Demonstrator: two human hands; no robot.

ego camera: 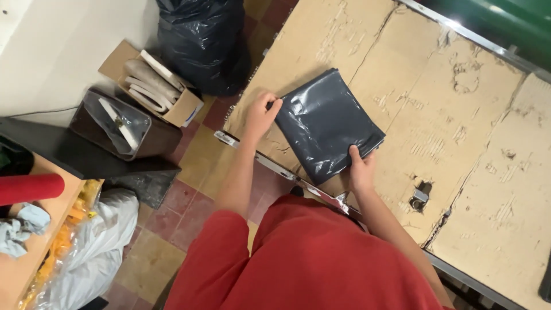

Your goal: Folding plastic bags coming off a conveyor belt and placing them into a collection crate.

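- Clutter lying at the far left: orange wooden shelf edge (pixel 34 252) carrying a red roll (pixel 28 188) and a blue-grey rag (pixel 20 229), with a white plastic sack (pixel 94 247) slumping on the tiled floor (pixel 155 252) beneath, all well apart from the work.
- Standing against the wall, kept out of the walking space: brown bin lined with clear plastic (pixel 117 123), and just beside it an open cardboard box (pixel 155 86) holding pale folded strips.
- Sitting behind the box, a full black rubbish bag (pixel 201 40), leaning near the counter's corner.
- Pressing down at the upper left corner of the folded dark grey plastic bag (pixel 324 123): left hand (pixel 259 115), fingers curled onto the edge, grip closed on that corner, seemingly pinning it so the slippery film is not sliding.
- Lying flat on the cardboard-covered counter (pixel 459 115), near its front edge and right before the person in red: the folded bag itself, squared up, glossy, creased across the middle.
- Clamping the lower right corner of the bag: right hand (pixel 361 169), thumb on top and fingers tucked under, grip closed on the fold, likely holding the layers together opposite the left hand.
- Showing through a hole in the worn cardboard, right of that hand: small metal fitting (pixel 420 198), untouched.
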